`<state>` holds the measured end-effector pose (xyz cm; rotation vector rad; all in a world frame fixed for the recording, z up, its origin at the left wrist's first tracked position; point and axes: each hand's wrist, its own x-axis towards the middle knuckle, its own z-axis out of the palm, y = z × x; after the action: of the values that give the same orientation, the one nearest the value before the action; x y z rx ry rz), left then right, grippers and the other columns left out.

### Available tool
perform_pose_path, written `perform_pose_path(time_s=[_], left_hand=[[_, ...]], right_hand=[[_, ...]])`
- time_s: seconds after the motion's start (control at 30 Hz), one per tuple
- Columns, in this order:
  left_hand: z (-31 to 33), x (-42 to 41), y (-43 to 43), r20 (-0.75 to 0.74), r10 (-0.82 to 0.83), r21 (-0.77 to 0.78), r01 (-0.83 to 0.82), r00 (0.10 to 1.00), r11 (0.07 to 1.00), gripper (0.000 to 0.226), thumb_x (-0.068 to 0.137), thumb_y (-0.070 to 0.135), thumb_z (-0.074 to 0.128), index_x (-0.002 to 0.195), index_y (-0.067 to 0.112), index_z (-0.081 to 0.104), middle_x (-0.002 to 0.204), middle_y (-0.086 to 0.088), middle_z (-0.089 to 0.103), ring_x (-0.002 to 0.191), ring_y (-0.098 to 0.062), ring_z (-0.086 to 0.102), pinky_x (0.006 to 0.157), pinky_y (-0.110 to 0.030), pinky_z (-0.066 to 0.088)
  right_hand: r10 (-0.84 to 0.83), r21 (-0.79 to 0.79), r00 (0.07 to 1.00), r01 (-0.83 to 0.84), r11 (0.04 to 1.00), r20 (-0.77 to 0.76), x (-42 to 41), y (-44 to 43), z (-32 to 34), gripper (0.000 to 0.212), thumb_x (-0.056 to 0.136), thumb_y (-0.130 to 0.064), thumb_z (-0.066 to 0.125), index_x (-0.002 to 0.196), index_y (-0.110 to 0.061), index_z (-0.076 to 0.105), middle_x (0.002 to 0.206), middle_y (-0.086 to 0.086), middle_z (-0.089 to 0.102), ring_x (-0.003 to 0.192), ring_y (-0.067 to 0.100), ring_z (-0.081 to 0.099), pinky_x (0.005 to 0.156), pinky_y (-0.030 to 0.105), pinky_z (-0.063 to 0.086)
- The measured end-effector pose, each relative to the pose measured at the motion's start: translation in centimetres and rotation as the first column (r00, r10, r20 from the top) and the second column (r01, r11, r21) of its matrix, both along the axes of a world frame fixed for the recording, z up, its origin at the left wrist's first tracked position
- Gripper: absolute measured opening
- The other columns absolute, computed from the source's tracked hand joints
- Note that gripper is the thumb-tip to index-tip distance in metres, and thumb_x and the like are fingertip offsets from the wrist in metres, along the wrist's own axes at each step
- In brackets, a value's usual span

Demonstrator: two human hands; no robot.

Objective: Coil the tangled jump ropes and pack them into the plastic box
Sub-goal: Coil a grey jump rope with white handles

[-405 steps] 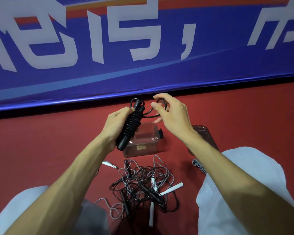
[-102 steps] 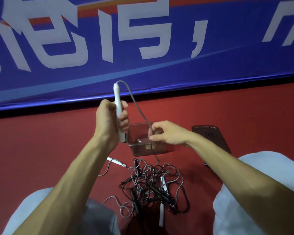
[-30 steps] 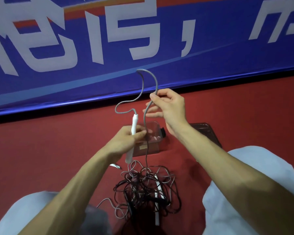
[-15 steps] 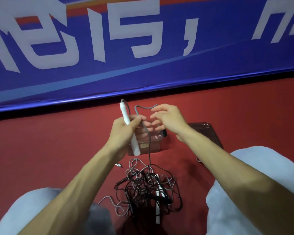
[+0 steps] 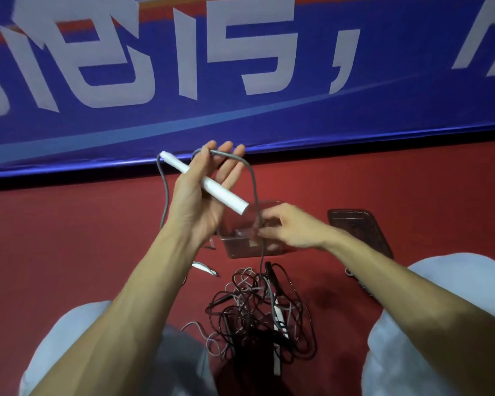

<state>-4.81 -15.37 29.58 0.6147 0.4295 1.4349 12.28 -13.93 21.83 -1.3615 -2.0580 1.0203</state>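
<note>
Left hand [image 5: 200, 198] raised, palm up, fingers straight; white handle [image 5: 220, 192] pinned across palm under thumb. Grey cord [image 5: 253, 190] looped over fingertips [image 5: 229, 150], dropping to right hand [image 5: 295, 228], pinched there between thumb and fingers above box [image 5: 235, 252]. Box open on red floor [image 5: 69, 238], toward far edge under banner [image 5: 269, 115]; lid [image 5: 357, 232] just right of it. Tangle [image 5: 257, 312] of black and grey ropes on near side of box.
</note>
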Motion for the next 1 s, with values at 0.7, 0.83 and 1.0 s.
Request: perform_pose_path(time_s=[0.7,0.83,1.0], left_hand=[[-5.2,2.4,0.3,-0.833,-0.182,-0.091,0.195,0.523,0.977,0.017,0.099,0.006,0.052,0.101,0.001,0.068,0.080,-0.003,0.073,0.070,-0.011,0.069,0.060,-0.019,0.054],[-5.3,2.8,-0.1,-0.856,-0.169,-0.057,0.236,0.489,0.970,0.017,0.099,0.008,0.053,0.098,-0.001,0.068,0.084,-0.010,0.072,0.075,-0.015,0.070,0.063,-0.020,0.055],[-5.7,3.0,0.1,-0.842,-0.044,-0.003,0.076,0.538,0.997,0.021,0.099,0.010,0.054,0.084,0.004,0.068,0.074,-0.010,0.072,0.074,-0.024,0.071,0.070,-0.030,0.060]], right_hand=[[-0.284,-0.075,0.518,0.388,0.919,-0.807,1.0,-0.5,4.3,0.011,0.091,0.003,0.060,0.083,-0.004,0.062,0.074,0.013,0.069,0.065,0.029,0.072,0.054,0.035,0.060],[-0.359,-0.146,0.428,0.454,0.879,-0.829,1.4,-0.2,4.3,0.009,0.092,0.001,0.061,0.083,-0.003,0.061,0.079,0.016,0.069,0.068,0.029,0.072,0.056,0.033,0.059],[-0.444,-0.184,0.533,0.471,0.863,-0.720,1.7,0.4,3.3,0.009,0.095,-0.010,0.060,0.093,-0.001,0.061,0.088,0.015,0.068,0.064,0.018,0.069,0.057,0.029,0.060]])
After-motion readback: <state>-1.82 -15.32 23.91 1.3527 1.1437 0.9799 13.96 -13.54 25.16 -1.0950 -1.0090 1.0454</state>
